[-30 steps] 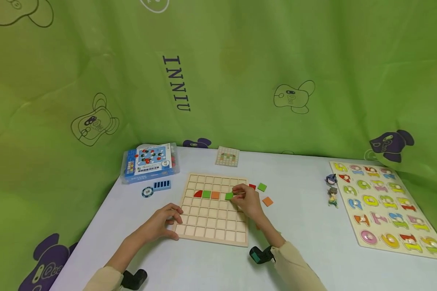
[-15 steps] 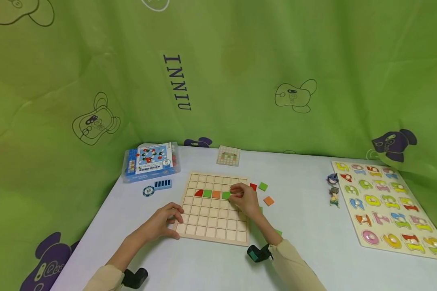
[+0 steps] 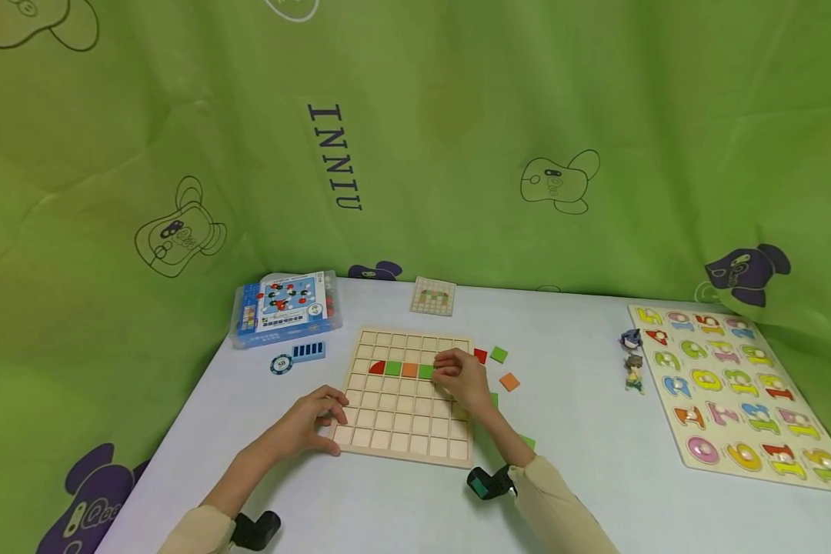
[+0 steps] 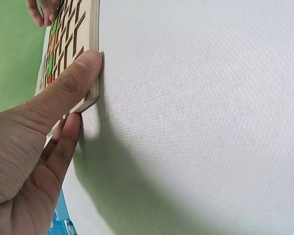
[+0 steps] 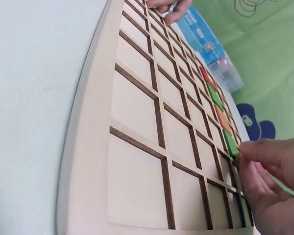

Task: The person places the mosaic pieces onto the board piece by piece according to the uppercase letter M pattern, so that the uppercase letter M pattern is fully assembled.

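Green cloth (image 3: pixel 429 115) hangs behind a white table (image 3: pixel 374 508). On it lies a wooden board (image 3: pixel 402 446) full of little square holes. The left hand (image 3: pixel 308 423) holds the board's near left corner, with its thumb on the edge. The right hand (image 3: pixel 465 381) pinches a green square (image 3: pixel 425 372) at one end of a row on the board (thumb and finger are right at its side). Next along sit an orange square (image 3: pixel 410 370), another green square (image 3: pixel 392 368) and a red piece (image 3: pixel 378 368) with a round side. Loose squares (image 3: pixel 509 382) lie to the board's right, and a small card (image 3: pixel 432 296) lies behind it.
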Action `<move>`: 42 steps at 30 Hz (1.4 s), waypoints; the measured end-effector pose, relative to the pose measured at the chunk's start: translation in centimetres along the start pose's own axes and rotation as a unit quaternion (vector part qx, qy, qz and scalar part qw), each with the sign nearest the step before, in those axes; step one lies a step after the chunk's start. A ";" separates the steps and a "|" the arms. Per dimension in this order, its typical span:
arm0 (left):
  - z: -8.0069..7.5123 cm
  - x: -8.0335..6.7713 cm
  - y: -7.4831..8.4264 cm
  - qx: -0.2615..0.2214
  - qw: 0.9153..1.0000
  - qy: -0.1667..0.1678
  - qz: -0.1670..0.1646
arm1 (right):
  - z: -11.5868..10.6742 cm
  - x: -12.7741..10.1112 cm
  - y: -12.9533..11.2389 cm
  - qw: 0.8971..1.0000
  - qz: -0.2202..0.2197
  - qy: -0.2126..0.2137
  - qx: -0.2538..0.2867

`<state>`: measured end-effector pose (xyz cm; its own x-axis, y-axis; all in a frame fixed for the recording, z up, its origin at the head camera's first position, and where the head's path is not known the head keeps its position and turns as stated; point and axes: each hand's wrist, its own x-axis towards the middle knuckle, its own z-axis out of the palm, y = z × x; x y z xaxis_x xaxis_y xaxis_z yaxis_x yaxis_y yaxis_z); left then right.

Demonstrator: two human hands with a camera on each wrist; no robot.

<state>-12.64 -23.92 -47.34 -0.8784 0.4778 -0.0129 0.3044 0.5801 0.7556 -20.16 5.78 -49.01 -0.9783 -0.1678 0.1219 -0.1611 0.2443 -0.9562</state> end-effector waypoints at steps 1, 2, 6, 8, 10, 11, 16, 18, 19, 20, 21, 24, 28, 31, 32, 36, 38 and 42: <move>0.0 0.0 0.0 0.000 1.000 0.000 0.001 | -0.1 -0.1 -0.1 1.000 0.003 0.000 -0.001; 0.0 0.0 0.0 0.001 1.000 0.000 0.002 | -0.2 -0.1 -0.2 1.000 0.008 0.001 -0.002; 0.0 0.0 -0.1 0.009 1.000 0.002 0.008 | -1.3 -0.5 -0.6 1.000 0.029 0.005 0.005; 0.0 0.0 -0.2 0.013 1.000 0.003 0.010 | -2.1 -0.6 -0.6 0.999 0.032 0.002 0.010; 0.0 0.0 -0.3 0.012 1.000 0.002 0.009 | -3.3 -0.6 -0.4 0.999 0.032 -0.004 0.012; 0.0 0.1 -0.3 0.010 1.000 0.001 0.009 | -3.9 -0.6 -0.2 0.999 0.031 -0.007 0.011; 0.0 0.1 -0.5 0.005 1.000 0.000 0.007 | -7.2 0.1 0.8 0.999 0.005 -0.036 0.001; 0.0 0.1 -0.5 0.003 1.000 0.001 0.007 | -8.5 0.6 1.2 0.999 -0.007 -0.051 -0.012; 0.0 0.0 -0.5 0.002 1.000 0.001 0.006 | -9.0 1.0 1.3 0.998 -0.014 -0.058 -0.026; 0.0 0.0 -0.5 0.002 1.000 0.001 0.006 | -9.5 1.3 1.5 0.997 -0.020 -0.067 -0.041; 0.0 0.0 -0.5 0.001 1.000 0.002 0.006 | -9.9 1.7 1.6 0.995 -0.025 -0.074 -0.057; 0.1 0.0 -0.6 0.001 1.000 0.002 0.007 | -10.8 2.9 2.0 0.989 -0.045 -0.100 -0.102; 0.2 0.1 -0.5 0.004 1.000 0.003 0.018 | -11.4 4.1 2.4 0.979 -0.051 -0.133 -0.143; 0.2 0.1 -0.5 0.006 1.000 0.002 0.024 | -11.5 4.8 2.9 0.972 -0.044 -0.159 -0.166; 0.2 0.2 -0.5 0.007 1.000 0.001 0.025 | -11.5 5.0 3.0 0.970 -0.041 -0.167 -0.171; 0.2 0.2 -0.6 0.004 1.000 -0.003 0.015 | -11.3 5.6 3.5 0.966 -0.036 -0.189 -0.172; 0.2 0.1 -0.5 0.004 1.000 -0.003 0.012 | -11.2 5.8 3.8 0.966 -0.035 -0.191 -0.171; 0.1 0.0 -0.4 0.004 1.000 -0.002 0.009 | -10.8 6.1 4.0 0.968 -0.034 -0.184 -0.165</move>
<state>-12.76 -24.08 -47.66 -0.8716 0.4902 -0.0016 0.3231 0.5769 0.7502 -28.19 16.09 -49.18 -0.8607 -0.5087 0.0210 -0.3162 0.5018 -0.8051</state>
